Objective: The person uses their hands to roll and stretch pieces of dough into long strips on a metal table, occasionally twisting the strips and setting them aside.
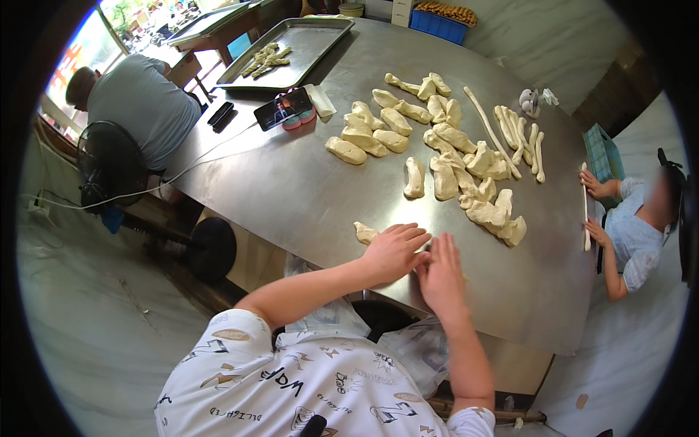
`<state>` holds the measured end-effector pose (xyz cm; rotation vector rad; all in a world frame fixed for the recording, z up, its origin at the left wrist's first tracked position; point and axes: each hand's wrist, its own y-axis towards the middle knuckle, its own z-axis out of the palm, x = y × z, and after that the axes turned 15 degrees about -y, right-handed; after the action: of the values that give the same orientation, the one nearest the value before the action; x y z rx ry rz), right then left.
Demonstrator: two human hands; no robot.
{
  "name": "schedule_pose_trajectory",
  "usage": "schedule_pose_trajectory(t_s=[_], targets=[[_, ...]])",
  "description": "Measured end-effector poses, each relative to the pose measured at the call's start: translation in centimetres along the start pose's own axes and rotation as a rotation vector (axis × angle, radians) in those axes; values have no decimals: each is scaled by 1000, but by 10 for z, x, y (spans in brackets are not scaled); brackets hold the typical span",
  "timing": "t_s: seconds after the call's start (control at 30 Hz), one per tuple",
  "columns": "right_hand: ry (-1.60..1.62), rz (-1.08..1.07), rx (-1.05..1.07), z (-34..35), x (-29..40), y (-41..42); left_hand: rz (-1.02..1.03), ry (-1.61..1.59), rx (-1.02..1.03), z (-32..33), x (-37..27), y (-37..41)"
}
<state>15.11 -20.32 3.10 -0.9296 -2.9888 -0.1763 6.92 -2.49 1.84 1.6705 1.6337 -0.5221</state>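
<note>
At the near edge of a steel table (306, 191), my left hand (396, 251) lies palm down over a dough piece (365, 232). One lumpy end of that dough shows to the left of the hand; the rest is hidden under it. My right hand (443, 273) rests flat beside it, fingers stretched forward and together, its near side touching my left thumb. Whether dough lies under the right palm is mostly hidden. Just beyond my hands are a short dough log (414, 177) and a cluster of thick dough pieces (494, 213).
Past them lie more dough logs (357, 141) and thin dough ropes (508, 128). A phone (284, 109) leans on a stand, its cable trailing left. A metal tray (322, 52) holds twisted dough (267, 59). At right, a co-worker's hands (595, 183) touch a dough rope (585, 213). Another person (136, 104) sits left.
</note>
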Motion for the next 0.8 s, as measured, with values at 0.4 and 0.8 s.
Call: schedule_pose_trajectory(t_s=[0.4, 0.8], targets=[[-207, 143, -3, 38, -42, 18, -154, 408, -54, -17, 53, 1], [-83, 202, 150, 14, -72, -89, -204, 370, -43, -75, 94, -81]])
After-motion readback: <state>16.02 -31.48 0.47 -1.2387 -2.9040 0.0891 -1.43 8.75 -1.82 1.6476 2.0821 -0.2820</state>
